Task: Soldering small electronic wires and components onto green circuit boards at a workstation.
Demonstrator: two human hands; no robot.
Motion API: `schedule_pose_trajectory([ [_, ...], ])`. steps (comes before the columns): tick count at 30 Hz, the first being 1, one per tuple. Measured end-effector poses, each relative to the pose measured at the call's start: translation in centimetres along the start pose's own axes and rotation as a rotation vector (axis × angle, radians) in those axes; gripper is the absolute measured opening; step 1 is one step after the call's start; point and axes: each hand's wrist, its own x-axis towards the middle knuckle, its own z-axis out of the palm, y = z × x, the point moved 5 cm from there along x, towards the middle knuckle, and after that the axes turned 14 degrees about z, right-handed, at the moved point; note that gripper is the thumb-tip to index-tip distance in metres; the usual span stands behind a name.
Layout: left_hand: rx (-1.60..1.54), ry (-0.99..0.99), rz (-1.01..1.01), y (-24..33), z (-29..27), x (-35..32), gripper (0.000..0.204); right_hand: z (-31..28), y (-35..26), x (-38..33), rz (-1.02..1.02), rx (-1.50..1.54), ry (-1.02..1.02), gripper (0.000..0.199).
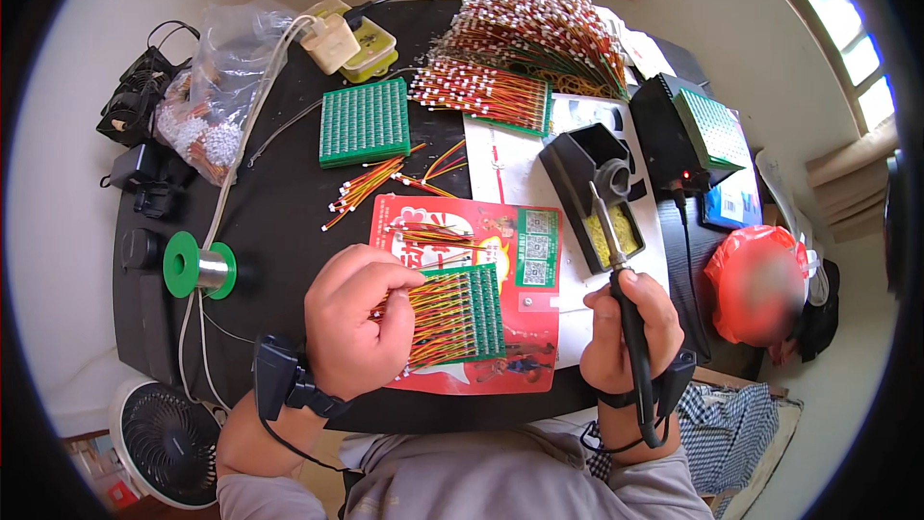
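My right hand (635, 327) is wrapped round the black handle of a soldering iron (630, 332). The iron points up and away, its metal tip over the black iron stand (582, 183) with yellow cleaning material. My left hand (358, 323) is closed in a pinch above a green circuit board (489, 313). Whatever sits between its fingertips is too small or hidden to name. Rows of red, yellow and dark wires (438, 323) run from this board toward and under that hand. The board lies on a red printed sheet (529, 376).
A green solder spool (200, 265) stands at left. Beyond are stacked green boards (364, 120), loose wires (371, 183) and a big pile of wires with white connectors (539, 34). A black soldering station (674, 135) and red plastic bag (756, 279) are right; white cables (236, 164) cross the left side.
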Motion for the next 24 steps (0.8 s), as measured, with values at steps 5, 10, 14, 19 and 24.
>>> schedule_pose_trajectory([
  [5,0.004,-0.002,0.014,0.2,0.26,0.24,0.015,-0.1,-0.15,0.17,-0.01,-0.006,0.02,0.041],
  [10,0.023,0.009,0.005,0.23,-0.05,-0.06,0.015,0.16,-0.34,0.17,0.003,-0.004,0.005,0.037],
  [14,0.052,-0.001,0.097,0.68,0.26,0.32,0.014,-0.12,-0.04,-0.25,0.043,-0.008,0.051,0.035],
  [19,0.032,-0.008,0.116,0.83,0.49,0.18,0.014,-0.04,-0.21,-0.56,0.064,-0.043,0.071,0.033],
  [24,0.013,0.01,0.138,0.62,0.52,0.15,0.015,0.13,-0.24,-0.47,0.083,-0.03,0.042,0.032],
])
